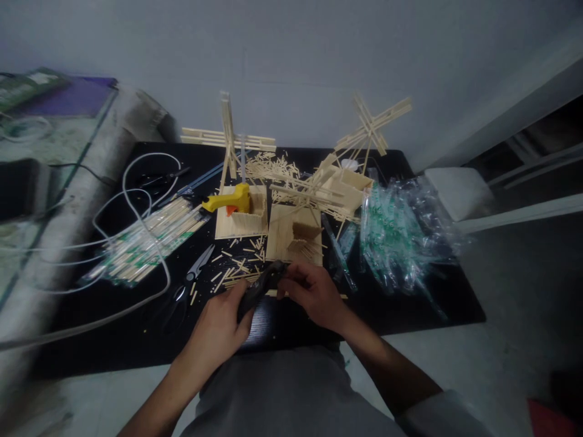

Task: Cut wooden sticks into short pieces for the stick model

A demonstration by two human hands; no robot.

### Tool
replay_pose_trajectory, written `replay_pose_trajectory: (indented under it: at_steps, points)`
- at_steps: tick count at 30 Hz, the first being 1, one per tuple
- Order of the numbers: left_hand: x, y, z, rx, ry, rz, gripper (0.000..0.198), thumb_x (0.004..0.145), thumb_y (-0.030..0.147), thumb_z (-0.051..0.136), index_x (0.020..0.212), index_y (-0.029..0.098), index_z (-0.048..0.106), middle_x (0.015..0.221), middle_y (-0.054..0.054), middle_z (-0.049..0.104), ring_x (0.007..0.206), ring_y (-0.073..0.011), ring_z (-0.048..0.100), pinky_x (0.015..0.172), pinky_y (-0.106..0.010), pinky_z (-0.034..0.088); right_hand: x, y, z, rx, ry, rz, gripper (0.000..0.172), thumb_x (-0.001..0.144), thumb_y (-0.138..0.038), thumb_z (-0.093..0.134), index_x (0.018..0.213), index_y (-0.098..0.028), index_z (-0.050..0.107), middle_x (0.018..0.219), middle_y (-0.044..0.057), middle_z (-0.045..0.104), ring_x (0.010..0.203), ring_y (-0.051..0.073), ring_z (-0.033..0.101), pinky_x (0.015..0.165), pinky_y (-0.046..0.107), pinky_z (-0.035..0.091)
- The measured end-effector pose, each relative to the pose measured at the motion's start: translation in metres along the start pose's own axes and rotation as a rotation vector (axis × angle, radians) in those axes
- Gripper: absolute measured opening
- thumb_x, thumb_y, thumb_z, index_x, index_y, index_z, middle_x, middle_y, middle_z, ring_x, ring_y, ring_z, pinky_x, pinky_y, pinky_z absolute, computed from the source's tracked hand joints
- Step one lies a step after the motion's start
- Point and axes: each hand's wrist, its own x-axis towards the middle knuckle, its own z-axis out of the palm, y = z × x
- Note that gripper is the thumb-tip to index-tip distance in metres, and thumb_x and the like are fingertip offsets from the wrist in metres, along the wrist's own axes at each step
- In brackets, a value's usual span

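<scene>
Your left hand (218, 331) and right hand (314, 294) met at the near edge of the black worktop (432, 303), both on one dark tool (262, 284). Left fingers were closed around its lower handle; right fingers pinched its upper end. What kind of tool it was, I couldn't tell, too blurred. It hung just above a scatter of cut wooden sticks (237, 270). Just beyond your hands stood a small stick-built model (296, 240) on a square base. Left of it, a yellow glue gun (230, 199) rested on a second base. Scissors (189, 285) lay near your left hand. Clear wrappers (401, 243) were piled to the right.
</scene>
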Motion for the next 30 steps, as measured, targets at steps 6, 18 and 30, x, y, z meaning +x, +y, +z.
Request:
replay_pose_trajectory:
  at_steps: [6,18,30]
  points:
    - [-0.001,-0.003,-0.001,0.026,-0.026,0.02,0.023,0.087,0.02,0.051,0.109,0.021,0.058,0.097,-0.01,0.074,0.09,-0.0291,0.074,0.078,-0.037,0.054,-0.001,-0.002,0.0,0.073,-0.059,0.036,0.038,0.094,-0.054,0.067,0.077,-0.02,0.064,0.066,-0.001,0.066,0.057,0.012,0.052,0.055,0.024,0.039]
    - [-0.001,-0.003,0.002,0.084,-0.065,-0.032,0.015,0.083,0.015,0.052,0.095,0.023,0.054,0.085,-0.008,0.073,0.081,-0.029,0.075,0.073,-0.034,0.051,-0.002,0.002,0.006,0.102,-0.03,0.078,0.033,0.094,-0.048,0.067,0.077,-0.02,0.061,0.063,-0.002,0.059,0.058,0.012,0.048,0.055,0.024,0.037]
    - [-0.004,-0.002,0.001,0.055,-0.148,-0.132,0.024,0.088,0.015,0.054,0.11,0.02,0.063,0.097,-0.012,0.079,0.097,-0.0318,0.077,0.082,-0.036,0.053,0.002,0.013,0.01,0.126,-0.039,0.12,0.032,0.093,-0.046,0.066,0.077,-0.019,0.062,0.063,-0.003,0.06,0.055,0.011,0.046,0.052,0.023,0.034]
